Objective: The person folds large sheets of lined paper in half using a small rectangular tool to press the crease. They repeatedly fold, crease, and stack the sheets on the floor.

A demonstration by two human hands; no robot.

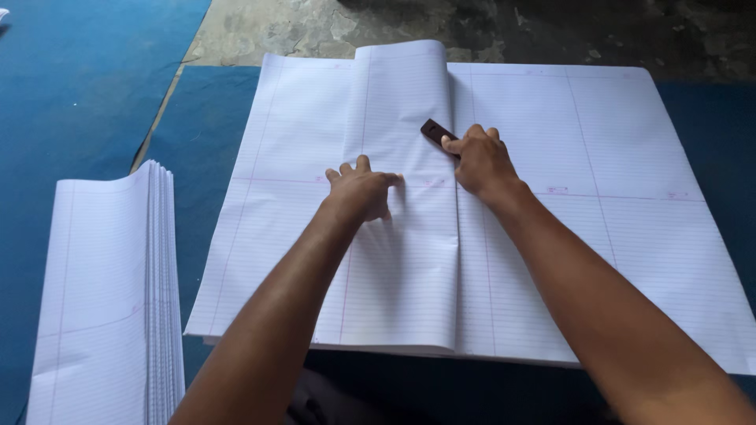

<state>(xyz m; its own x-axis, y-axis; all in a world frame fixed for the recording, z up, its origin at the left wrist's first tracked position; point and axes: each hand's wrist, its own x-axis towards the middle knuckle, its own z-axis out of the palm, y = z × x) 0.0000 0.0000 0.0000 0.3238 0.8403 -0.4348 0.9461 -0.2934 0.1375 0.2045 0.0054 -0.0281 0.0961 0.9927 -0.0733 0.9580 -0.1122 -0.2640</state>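
Observation:
A large stack of white ruled paper sheets (598, 157) lies spread on a blue mat. Its top sheet (402, 260) is folded over toward the left, with the crease running down the middle. My left hand (361, 189) presses flat on the folded sheet, fingers apart. My right hand (482, 161) grips a small dark flat tool (433, 130) and holds it against the crease near the upper part of the fold.
A pile of folded ruled sheets (110, 291) stands at the left on the blue mat (71, 94). Bare rough concrete floor (331, 27) shows beyond the paper at the top.

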